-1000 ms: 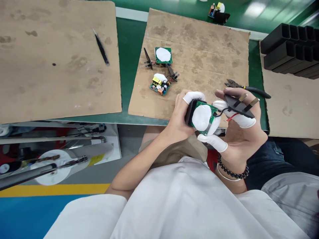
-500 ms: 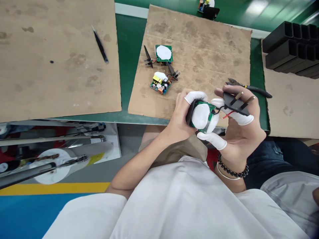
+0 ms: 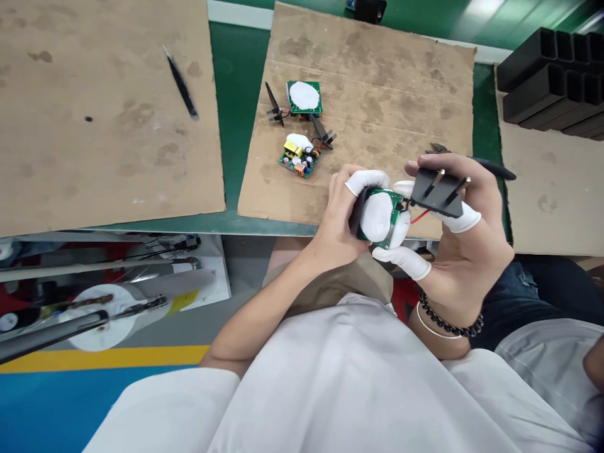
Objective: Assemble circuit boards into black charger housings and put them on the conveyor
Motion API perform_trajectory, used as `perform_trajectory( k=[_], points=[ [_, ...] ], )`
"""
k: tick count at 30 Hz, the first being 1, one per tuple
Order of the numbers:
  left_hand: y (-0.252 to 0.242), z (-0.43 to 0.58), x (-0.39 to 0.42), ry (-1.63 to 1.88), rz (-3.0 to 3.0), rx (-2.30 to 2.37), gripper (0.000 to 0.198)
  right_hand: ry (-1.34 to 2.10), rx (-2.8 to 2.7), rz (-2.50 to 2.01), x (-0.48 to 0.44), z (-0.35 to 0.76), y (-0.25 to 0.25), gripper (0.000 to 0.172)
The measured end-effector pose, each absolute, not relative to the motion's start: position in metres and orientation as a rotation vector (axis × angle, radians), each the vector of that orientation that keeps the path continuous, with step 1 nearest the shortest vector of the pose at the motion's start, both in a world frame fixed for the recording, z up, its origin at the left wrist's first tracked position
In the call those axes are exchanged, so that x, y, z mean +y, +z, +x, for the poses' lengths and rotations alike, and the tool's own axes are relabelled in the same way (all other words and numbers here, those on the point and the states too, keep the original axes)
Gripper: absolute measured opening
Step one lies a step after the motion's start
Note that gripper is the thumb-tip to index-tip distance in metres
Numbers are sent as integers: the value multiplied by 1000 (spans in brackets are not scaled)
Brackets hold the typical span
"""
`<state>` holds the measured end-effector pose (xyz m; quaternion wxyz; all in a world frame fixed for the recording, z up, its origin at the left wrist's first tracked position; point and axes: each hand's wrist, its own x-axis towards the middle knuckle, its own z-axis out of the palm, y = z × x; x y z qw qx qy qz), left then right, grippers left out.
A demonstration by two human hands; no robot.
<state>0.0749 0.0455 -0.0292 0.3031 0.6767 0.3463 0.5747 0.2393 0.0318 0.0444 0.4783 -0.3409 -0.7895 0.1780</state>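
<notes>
Green circuit board (image 3: 383,217), capped with a smooth white blob of paste, sits between the person's two hands just above the near edge of the middle cardboard sheet (image 3: 377,82). Compared with a second ago, the black plug plate (image 3: 436,192) has swung up: it lay slanted with its two brass-coloured prongs pointing away to the right, and now it stands more square, prongs pointing up and away. The hands have also drifted slightly up and closer together, and the whole bench has slid a little toward the top of the view.

The left hand (image 3: 342,220) is wrapped around a black housing behind the board, its thumb in a white rubber finger cot. The right hand (image 3: 465,245) pinches the plug plate between bare upper fingers and a cot-covered finger, another cot-covered finger pressing under the board. A red wire (image 3: 419,217) and a black one run from plate to board. A beaded bracelet (image 3: 448,321) rings the right wrist.

Farther back on the stained, matte cardboard lie two more boards (image 3: 299,129) with their plug plates, one paste side up, one showing yellow and orange components. Black cutters (image 3: 491,167) lie partly hidden behind the right hand. Slim black tweezers (image 3: 180,83) rest on the left sheet, and hollow square black casings (image 3: 552,69) are stacked at far right.
</notes>
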Motion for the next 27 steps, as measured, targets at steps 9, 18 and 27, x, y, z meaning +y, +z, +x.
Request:
perform_trajectory(
  k=[9, 18, 27],
  points=[
    [-30, 76, 45, 1523, 1724, 921, 55, 355, -1949, -793, 31, 236, 46, 49],
    [-22, 75, 44, 1547, 1751, 960, 50, 315, -1948, -808, 30, 238, 42, 45],
    [-27, 76, 44, 1576, 1741, 905, 62, 358, -1950, -909, 25, 234, 48, 39]
  ],
)
